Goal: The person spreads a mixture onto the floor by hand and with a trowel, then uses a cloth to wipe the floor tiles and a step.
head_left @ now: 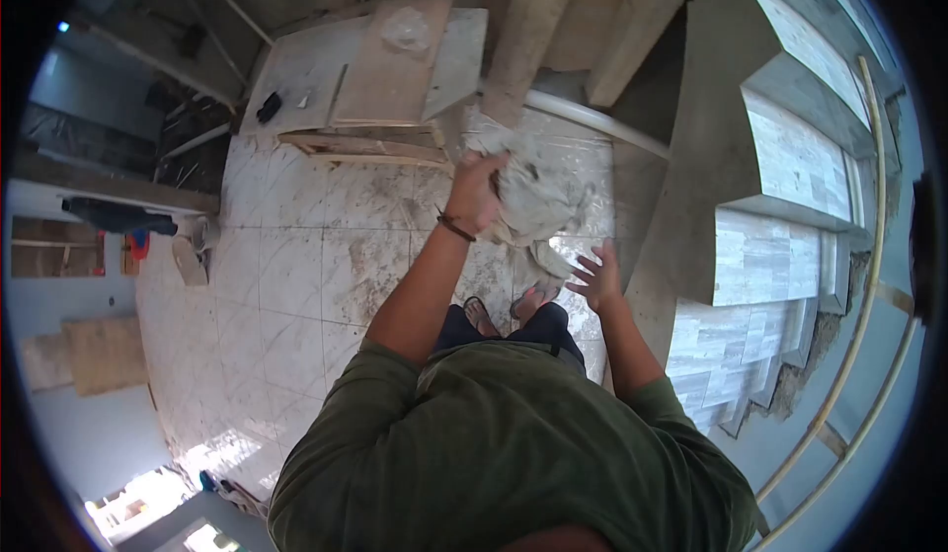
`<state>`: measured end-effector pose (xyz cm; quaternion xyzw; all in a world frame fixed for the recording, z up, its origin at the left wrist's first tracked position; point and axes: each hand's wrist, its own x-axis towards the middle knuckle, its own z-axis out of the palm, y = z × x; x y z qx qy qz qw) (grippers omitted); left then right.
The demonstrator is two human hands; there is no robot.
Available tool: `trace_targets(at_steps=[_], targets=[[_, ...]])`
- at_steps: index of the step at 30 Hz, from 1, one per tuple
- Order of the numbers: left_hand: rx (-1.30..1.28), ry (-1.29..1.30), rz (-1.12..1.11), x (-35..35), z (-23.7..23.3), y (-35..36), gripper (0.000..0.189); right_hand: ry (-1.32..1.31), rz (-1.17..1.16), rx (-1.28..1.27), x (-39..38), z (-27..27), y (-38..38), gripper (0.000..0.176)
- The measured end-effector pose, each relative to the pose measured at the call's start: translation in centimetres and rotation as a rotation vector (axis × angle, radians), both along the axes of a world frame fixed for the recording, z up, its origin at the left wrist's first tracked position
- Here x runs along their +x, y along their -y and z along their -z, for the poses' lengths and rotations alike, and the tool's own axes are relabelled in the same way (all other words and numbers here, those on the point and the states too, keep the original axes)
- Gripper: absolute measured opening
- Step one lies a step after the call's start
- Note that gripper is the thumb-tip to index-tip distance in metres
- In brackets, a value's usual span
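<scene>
My left hand (476, 195) is closed on a crumpled, whitish-grey rag (541, 201) that hangs in front of me above the floor. The rag is slightly smeared by motion, and its lower end dangles near my feet. To the right of it, my right hand (600, 277) is held with the fingers spread, apart from the rag and holding nothing. Under both hands lies a pale tiled floor (291, 256) with brown dirt on it.
Tiled stairs (770, 256) with a bamboo-like rail (859, 325) rise on my right. Ahead stands a low wooden table (385, 68) with a board and a clear plastic bag (407, 31) on it. Wooden planks (528, 34) and a white pipe (592, 120) are beside it.
</scene>
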<state>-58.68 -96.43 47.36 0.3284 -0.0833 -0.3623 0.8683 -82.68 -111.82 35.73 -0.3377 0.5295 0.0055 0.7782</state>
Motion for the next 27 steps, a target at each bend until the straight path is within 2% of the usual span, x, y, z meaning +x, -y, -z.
trace_targets(at_steps=[2,4,6,7,8,9,10,11,12,13,14,15,16,17,18,21,22,25,26,27], targets=[[-0.037,-0.076,0.087,-2.3,0.9,-2.5,0.024,0.374,0.012,0.257,3.0,-5.1,-3.4,0.090],[-0.032,-0.209,0.173,-5.5,1.3,-4.7,0.024,0.769,-0.048,0.476,6.9,-6.1,-6.0,0.079],[0.021,-0.400,0.245,-9.1,1.4,-7.5,0.024,0.667,-0.237,0.219,10.9,-3.9,-6.2,0.060],[0.269,-0.110,0.178,-9.7,2.4,-10.1,0.026,0.618,-0.325,0.090,12.0,-3.1,-6.7,0.052],[0.513,0.180,0.108,-9.7,4.2,-13.6,0.028,0.643,-0.280,0.084,12.2,-4.7,-8.2,0.048],[0.710,0.078,-0.088,-9.3,6.3,-17.2,0.027,0.669,-0.232,0.075,12.7,-7.8,-10.1,0.044],[0.571,-0.002,-0.221,-8.2,9.8,-21.9,0.029,0.695,-0.176,0.062,13.3,-9.6,-11.8,0.042],[0.597,-0.097,-0.370,-7.8,7.5,-24.3,0.031,0.671,-0.253,0.082,13.7,-8.7,-12.7,0.041],[0.776,0.033,-0.385,-7.1,7.1,-25.5,0.041,0.635,-0.322,0.096,13.7,-7.1,-13.3,0.041],[0.799,-0.016,-0.394,-6.9,4.2,-24.6,0.046,0.589,-0.379,0.197,14.0,-5.4,-14.6,0.040],[0.579,-0.070,-0.327,-6.4,5.6,-24.1,0.048,0.547,-0.431,0.299,14.6,-4.6,-16.3,0.038],[0.364,-0.126,-0.254,-5.8,6.9,-23.7,0.051,0.599,-0.407,0.260,14.4,-8.6,-18.6,0.025],[0.291,-0.184,-0.180,-5.6,6.7,-23.6,0.049,0.593,-0.511,0.176,15.1,-9.2,-20.0,0.030],[0.218,-0.245,-0.109,-5.7,5.9,-23.9,0.048,0.629,-0.575,-0.252,15.1,-10.9,-21.3,0.038],[0.146,-0.308,-0.044,-5.7,5.2,-23.8,0.048,0.719,-0.763,-0.708,15.7,-9.1,-20.5,0.051],[0.547,0.049,-0.060,-5.8,3.5,-23.0,0.048,0.585,-0.721,-1.347,15.2,-8.5,-18.7,0.062],[0.395,-0.078,-0.031,-5.2,3.7,-22.9,0.046,0.555,-0.804,-1.191,14.8,-8.1,-17.7,0.075],[0.034,-0.412,-0.121,-5.1,0.8,-19.4,0.041,0.524,-0.533,0.056,13.8,-8.3,-16.7,0.076],[0.109,-0.383,-0.138,-4.4,2.0,-18.7,0.039,0.705,-0.497,0.368,13.5,-5.6,-16.8,0.076],[0.272,-0.239,-0.221,-3.9,3.4,-17.4,0.043,0.714,-0.459,0.357,13.2,-6.3,-16.8,0.076]])
